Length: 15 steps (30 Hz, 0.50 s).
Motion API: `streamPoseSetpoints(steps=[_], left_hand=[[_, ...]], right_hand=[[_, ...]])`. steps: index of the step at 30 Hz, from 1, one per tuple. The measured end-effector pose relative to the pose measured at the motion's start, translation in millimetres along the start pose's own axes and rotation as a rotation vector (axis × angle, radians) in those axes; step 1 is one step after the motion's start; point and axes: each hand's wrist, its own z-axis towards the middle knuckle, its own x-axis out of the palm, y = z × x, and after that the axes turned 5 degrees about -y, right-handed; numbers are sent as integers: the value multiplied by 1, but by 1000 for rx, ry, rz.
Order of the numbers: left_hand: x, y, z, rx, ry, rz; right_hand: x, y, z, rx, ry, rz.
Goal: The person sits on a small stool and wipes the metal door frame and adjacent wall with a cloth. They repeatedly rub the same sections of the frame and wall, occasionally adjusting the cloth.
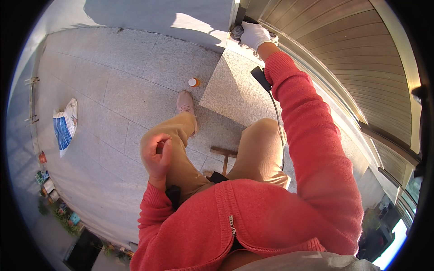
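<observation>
My right hand (256,36), in a white glove, is at the bottom corner of the door frame (241,15). It presses on a crumpled grey cloth (273,39), which shows on both sides of the glove. A black device (260,78) with a cable sits by my right cuff. My bare left hand (158,155) rests over my left thigh with its fingers curled loosely and the thumb close to the index fingertip. Nothing shows in it. In front of my left shoe (185,101) stands a small orange bottle (194,82) with a white cap.
A ribbed metal door panel (346,44) rises on the right above a granite step (234,84). Part of a wooden stool (224,154) shows between my legs. On the paved floor at left lies a blue-and-white sack (64,127). Potted plants (64,216) line the lower left.
</observation>
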Motion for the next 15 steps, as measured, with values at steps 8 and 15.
streamPoseSetpoints(steps=[8,15], left_hand=[[3,-3,-2,-1,-2,4],[1,-5,-3,-4,9,-28]], right_hand=[[6,-6,-1,-40,-43,-130],[-2,-48,-32,106,27,-156]])
